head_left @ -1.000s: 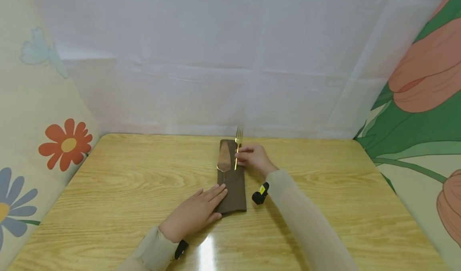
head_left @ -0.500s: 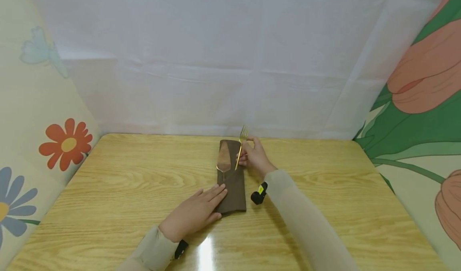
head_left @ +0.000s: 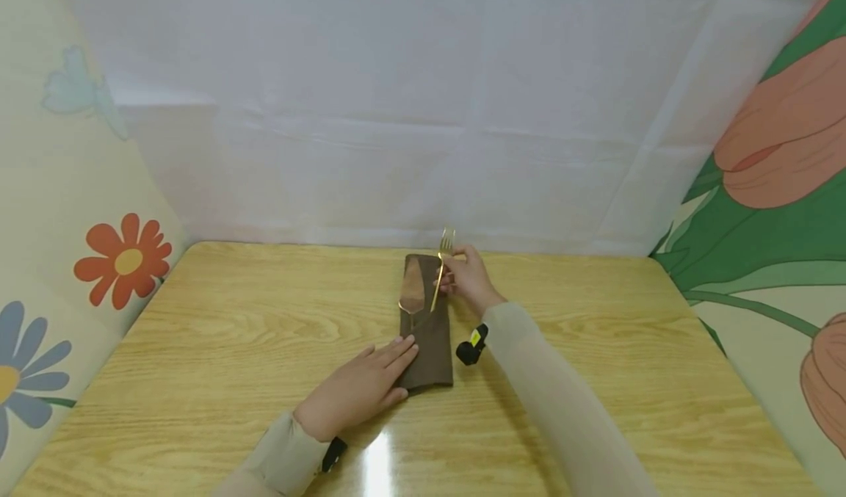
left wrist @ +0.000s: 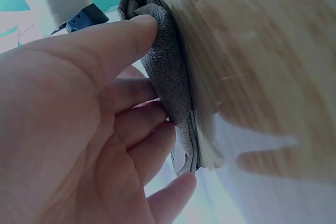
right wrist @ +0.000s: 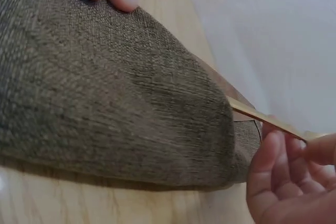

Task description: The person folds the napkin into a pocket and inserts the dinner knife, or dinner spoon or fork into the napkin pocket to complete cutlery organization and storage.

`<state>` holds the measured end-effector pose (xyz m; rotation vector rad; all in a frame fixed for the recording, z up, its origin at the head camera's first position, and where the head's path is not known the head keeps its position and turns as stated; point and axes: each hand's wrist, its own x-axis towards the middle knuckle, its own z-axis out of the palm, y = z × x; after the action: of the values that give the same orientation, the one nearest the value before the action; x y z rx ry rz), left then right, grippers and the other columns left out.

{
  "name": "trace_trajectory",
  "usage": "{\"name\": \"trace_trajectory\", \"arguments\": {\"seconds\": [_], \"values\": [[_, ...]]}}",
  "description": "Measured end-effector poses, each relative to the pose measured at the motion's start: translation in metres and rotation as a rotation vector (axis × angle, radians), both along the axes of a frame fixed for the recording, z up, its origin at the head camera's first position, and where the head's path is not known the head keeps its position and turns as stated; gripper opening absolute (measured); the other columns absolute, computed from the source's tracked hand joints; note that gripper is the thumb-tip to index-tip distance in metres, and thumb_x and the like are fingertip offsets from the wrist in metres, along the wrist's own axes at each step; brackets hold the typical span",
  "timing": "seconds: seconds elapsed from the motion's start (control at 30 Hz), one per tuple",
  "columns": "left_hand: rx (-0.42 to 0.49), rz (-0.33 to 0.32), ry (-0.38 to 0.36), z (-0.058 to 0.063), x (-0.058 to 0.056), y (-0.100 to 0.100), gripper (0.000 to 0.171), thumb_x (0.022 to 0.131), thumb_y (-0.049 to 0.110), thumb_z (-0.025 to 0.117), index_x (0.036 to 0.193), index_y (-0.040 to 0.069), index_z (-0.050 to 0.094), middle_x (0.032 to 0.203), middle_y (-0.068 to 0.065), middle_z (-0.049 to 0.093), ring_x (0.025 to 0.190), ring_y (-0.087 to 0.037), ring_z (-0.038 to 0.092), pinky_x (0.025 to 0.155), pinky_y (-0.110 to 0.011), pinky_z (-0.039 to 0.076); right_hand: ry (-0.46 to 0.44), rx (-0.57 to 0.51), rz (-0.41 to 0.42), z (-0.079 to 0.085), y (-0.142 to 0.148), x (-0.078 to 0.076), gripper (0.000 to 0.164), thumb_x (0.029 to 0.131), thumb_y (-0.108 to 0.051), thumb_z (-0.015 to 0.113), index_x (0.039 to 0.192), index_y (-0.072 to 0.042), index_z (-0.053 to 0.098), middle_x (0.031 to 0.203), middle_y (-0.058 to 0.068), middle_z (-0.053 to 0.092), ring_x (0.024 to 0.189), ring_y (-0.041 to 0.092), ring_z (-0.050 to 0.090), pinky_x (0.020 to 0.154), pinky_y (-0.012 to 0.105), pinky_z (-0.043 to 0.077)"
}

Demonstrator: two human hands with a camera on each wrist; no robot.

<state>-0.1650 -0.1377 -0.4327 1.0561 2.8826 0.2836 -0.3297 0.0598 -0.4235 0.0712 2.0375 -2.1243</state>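
Note:
A folded dark brown cloth napkin (head_left: 432,357) lies lengthwise on the table. My left hand (head_left: 360,387) rests its extended fingers on the napkin's near left side; the left wrist view shows those fingers along its folded edge. Up at the far end, my right hand (head_left: 469,277) pinches a gold fork (head_left: 446,241) by the upper handle, tines pointing away. In the right wrist view, the lower end of the fork's handle (right wrist: 262,118) disappears under the napkin's fold. To the fork's left is a cake server (head_left: 413,288), its coppery blade exposed and its handle hidden in the cloth.
The wood-grain table (head_left: 264,321) has a white sheet (head_left: 370,115) hanging behind its far edge. Flower-printed panels (head_left: 125,262) stand at both sides. Each wrist carries a small black camera (head_left: 471,346).
The fork's tines have swung slightly to the right. My right fingers have shifted up its handle, nearer the fork's head. My left hand stays in place on the napkin.

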Motion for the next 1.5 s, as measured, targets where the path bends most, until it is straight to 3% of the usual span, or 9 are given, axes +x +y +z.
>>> {"name": "trace_trajectory", "arguments": {"seconds": [0.2, 0.37, 0.83, 1.1, 1.3, 1.5], "values": [[-0.002, 0.001, -0.014, 0.001, -0.001, 0.001, 0.061, 0.104, 0.032, 0.059, 0.152, -0.002, 0.043, 0.158, -0.018, 0.039, 0.144, -0.031, 0.040, 0.112, -0.055, 0.039, -0.019, 0.101, 0.056, -0.005, 0.000, 0.000, 0.007, 0.103, -0.002, 0.055, 0.099, 0.003, 0.053, 0.067, 0.005, 0.059, 0.055, 0.009, 0.054, 0.050, 0.019, 0.048], [0.001, 0.008, -0.026, 0.001, -0.003, 0.001, 0.061, 0.104, 0.032, 0.059, 0.152, -0.002, 0.043, 0.158, -0.018, 0.039, 0.144, -0.032, 0.041, 0.112, -0.055, 0.038, -0.054, 0.125, 0.082, -0.006, 0.001, 0.004, 0.007, 0.100, 0.000, 0.055, 0.094, 0.002, 0.055, 0.066, 0.004, 0.060, 0.055, 0.010, 0.053, 0.050, 0.020, 0.046], [0.014, -0.004, -0.030, 0.002, -0.001, 0.000, 0.059, 0.103, 0.030, 0.060, 0.151, -0.002, 0.044, 0.157, -0.019, 0.041, 0.142, -0.033, 0.043, 0.110, -0.056, 0.041, -0.055, 0.300, 0.174, -0.019, 0.011, 0.008, 0.010, 0.096, -0.004, 0.064, 0.086, -0.003, 0.064, 0.076, 0.002, 0.060, 0.063, 0.012, 0.052, 0.057, 0.021, 0.049], [0.017, 0.004, -0.049, 0.002, -0.001, -0.001, 0.060, 0.103, 0.029, 0.060, 0.151, -0.003, 0.044, 0.157, -0.019, 0.040, 0.142, -0.033, 0.043, 0.111, -0.056, 0.040, -0.021, 0.355, 0.202, -0.020, 0.012, 0.011, 0.008, 0.097, -0.004, 0.063, 0.094, 0.002, 0.068, 0.077, 0.003, 0.058, 0.065, 0.012, 0.052, 0.057, 0.023, 0.049], [0.018, 0.008, -0.055, 0.001, -0.002, -0.001, 0.060, 0.103, 0.030, 0.060, 0.151, -0.003, 0.043, 0.158, -0.019, 0.039, 0.143, -0.033, 0.042, 0.111, -0.056, 0.039, 0.046, 0.435, 0.217, -0.018, 0.010, 0.015, 0.018, 0.100, -0.009, 0.063, 0.110, 0.004, 0.071, 0.085, 0.006, 0.062, 0.069, 0.013, 0.053, 0.059, 0.024, 0.049], [0.029, 0.006, -0.065, 0.002, -0.001, -0.001, 0.059, 0.104, 0.029, 0.060, 0.151, -0.003, 0.043, 0.158, -0.020, 0.039, 0.142, -0.034, 0.042, 0.111, -0.056, 0.040, 0.087, 0.475, 0.205, -0.020, 0.009, 0.016, 0.020, 0.099, -0.011, 0.064, 0.111, 0.003, 0.072, 0.091, 0.009, 0.066, 0.069, 0.015, 0.054, 0.060, 0.026, 0.051]]}}
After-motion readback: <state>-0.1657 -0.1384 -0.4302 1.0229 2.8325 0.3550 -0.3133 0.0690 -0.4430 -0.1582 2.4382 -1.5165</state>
